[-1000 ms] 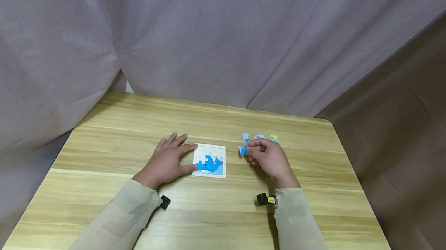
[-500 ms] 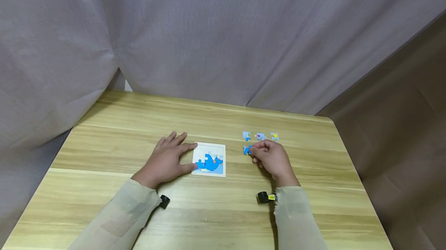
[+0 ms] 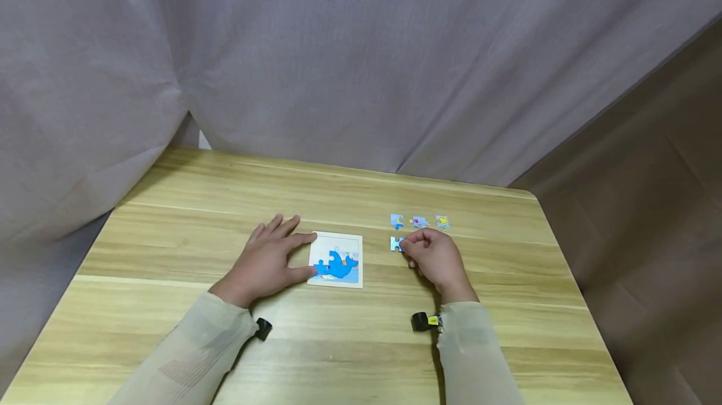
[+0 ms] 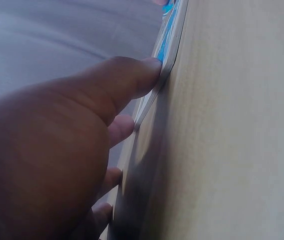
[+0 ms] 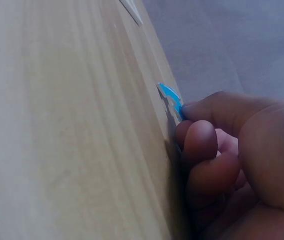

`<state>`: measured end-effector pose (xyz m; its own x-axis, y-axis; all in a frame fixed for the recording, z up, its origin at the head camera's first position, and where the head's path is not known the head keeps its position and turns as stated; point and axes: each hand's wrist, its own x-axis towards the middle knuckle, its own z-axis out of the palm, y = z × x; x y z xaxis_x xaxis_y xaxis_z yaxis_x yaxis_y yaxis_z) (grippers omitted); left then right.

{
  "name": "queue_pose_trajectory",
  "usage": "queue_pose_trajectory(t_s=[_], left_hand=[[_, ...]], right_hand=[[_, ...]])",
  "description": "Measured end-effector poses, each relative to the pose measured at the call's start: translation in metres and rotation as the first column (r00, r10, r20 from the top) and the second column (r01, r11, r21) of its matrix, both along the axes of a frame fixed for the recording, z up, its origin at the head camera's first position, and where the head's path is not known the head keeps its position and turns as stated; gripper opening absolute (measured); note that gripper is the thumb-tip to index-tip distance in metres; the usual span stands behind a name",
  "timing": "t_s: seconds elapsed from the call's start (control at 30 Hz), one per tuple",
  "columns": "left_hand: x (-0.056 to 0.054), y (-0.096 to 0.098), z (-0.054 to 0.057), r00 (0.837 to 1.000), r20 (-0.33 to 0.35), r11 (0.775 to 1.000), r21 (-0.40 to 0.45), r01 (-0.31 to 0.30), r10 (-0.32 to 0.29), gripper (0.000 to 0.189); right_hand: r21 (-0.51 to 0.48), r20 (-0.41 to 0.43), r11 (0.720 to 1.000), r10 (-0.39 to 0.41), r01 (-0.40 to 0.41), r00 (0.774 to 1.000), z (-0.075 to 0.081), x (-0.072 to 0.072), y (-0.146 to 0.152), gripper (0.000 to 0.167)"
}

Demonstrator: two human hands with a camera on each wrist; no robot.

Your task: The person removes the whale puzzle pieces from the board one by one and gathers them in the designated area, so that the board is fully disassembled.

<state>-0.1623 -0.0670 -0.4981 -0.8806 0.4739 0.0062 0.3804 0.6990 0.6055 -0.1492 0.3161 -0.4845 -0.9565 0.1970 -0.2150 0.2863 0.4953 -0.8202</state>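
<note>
A square puzzle board with a pale frame lies on the table, partly filled with a blue whale-like picture. My left hand rests at its left side, thumb and index finger spread straight onto the frame's edge. In the left wrist view the thumb touches the rim beside the blue picture. To the right of the board, my right hand pinches a blue jigsaw piece between thumb and fingers. The right wrist view shows this piece tilted close over the wood, its near part hidden by the fingertips.
Behind the right hand lie loose jigsaw pieces in a row: a light blue one, one with a pink spot and one with a yellow figure. A grey curtain hangs along the far edge of the wooden table.
The right hand has turned the blue piece between its fingers and shifted slightly right, so the piece sits nearer the row. The left hand stays on the board's frame.
</note>
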Motion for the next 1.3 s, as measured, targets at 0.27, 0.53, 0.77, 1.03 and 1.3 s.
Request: queue_pose_trajectory(t_s=[0.27,0.53,0.77,1.03,1.3], left_hand=[[0.001,0.000,0.001,1.000,0.007,1.000,0.003,-0.002,0.002,0.072],[0.000,0.000,0.001,1.000,0.010,1.000,0.003,-0.001,0.001,0.072],[-0.004,0.006,0.000,1.000,0.012,1.000,0.013,0.005,-0.005,0.072],[-0.004,0.007,-0.001,1.000,0.018,1.000,0.003,0.006,-0.006,0.072],[-0.006,0.008,0.000,1.000,0.010,1.000,0.010,0.009,-0.009,0.073]], right_hand=[[0.009,0.006,1.000,-0.004,0.004,1.000,-0.002,-0.001,0.000,0.019],[-0.009,0.013,1.000,-0.013,0.013,1.000,-0.002,-0.002,0.001,0.021],[-0.036,0.010,0.999,-0.013,0.013,1.000,0.004,-0.003,0.008,0.026],[0.110,-0.057,0.986,0.135,-0.128,0.989,0.043,-0.002,-0.005,0.021],[0.299,-0.042,0.882,0.394,-0.365,0.918,0.067,-0.006,-0.043,0.014]])
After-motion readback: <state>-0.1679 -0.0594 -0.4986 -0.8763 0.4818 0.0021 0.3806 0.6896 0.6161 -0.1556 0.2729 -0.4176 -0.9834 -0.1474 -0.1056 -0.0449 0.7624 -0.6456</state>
